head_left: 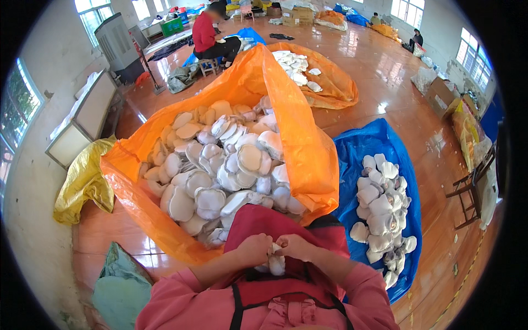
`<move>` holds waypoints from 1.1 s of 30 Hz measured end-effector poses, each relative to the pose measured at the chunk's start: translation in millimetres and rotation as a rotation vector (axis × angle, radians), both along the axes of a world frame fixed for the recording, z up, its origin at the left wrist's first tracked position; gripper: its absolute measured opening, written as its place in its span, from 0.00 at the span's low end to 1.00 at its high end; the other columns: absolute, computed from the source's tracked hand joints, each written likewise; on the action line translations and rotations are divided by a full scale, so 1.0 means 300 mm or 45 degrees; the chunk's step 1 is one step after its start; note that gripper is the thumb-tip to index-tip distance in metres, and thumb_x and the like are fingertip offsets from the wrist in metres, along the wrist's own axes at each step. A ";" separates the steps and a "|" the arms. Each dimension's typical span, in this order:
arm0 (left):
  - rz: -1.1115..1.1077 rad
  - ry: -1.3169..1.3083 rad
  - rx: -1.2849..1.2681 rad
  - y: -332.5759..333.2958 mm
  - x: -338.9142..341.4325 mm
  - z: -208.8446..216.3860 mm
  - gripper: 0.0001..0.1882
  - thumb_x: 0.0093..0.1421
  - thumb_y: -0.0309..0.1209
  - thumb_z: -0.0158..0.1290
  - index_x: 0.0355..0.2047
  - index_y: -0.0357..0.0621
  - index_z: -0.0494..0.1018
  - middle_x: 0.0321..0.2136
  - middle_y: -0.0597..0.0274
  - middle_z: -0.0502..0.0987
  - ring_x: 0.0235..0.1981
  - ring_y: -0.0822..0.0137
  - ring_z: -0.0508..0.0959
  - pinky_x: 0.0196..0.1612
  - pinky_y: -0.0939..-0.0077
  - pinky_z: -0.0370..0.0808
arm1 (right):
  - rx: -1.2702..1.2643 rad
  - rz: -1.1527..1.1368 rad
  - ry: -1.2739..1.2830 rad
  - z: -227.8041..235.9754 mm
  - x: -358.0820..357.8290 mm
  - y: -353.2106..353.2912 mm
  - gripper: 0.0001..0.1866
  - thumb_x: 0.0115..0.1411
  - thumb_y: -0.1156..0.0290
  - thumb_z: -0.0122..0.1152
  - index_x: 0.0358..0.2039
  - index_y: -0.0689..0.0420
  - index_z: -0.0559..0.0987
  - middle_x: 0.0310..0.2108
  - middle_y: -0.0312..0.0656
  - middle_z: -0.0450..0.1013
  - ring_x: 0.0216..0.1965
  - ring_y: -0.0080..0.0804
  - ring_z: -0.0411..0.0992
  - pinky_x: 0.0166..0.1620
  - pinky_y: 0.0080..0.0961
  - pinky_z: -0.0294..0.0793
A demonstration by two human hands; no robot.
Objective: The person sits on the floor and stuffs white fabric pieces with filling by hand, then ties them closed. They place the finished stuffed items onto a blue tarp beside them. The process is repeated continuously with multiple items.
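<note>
The left hand (254, 249) and right hand (296, 247) pinch a small white pad (277, 265) above the lap, their fingers nearly closed on it. Just past them, a big orange sack (305, 157) full of white pads (210, 202) stands in the way. Right of it, a blue sheet (360, 144) holds more. Farther off, a person in red (204, 34) sits.

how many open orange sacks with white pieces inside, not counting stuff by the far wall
2: a large orange sack right in front, heaped with white pieces, and a spread-out orange sack beyond it. More could be hidden behind the large one.
</note>
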State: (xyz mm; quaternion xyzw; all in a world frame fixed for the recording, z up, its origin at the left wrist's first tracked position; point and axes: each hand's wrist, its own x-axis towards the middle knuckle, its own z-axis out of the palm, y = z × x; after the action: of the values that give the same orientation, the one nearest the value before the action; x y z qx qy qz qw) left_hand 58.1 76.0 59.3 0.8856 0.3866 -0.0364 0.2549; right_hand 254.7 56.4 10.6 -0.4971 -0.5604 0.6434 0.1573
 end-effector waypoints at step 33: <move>0.806 -0.423 0.193 -0.034 -0.031 -0.074 0.10 0.52 0.30 0.55 0.35 0.40 0.73 0.32 0.48 0.78 0.35 0.48 0.78 0.38 0.58 0.75 | 0.150 -0.036 0.482 -0.021 -0.008 0.028 0.22 0.55 0.69 0.70 0.47 0.59 0.73 0.39 0.34 0.72 0.41 0.19 0.70 0.47 0.20 0.71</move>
State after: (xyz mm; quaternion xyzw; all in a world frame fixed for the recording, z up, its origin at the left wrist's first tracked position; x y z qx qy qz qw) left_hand 48.7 65.9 37.1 0.7323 0.5965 0.2174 0.2463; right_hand 252.2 64.6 4.3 -0.3650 -0.5505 0.6893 0.2977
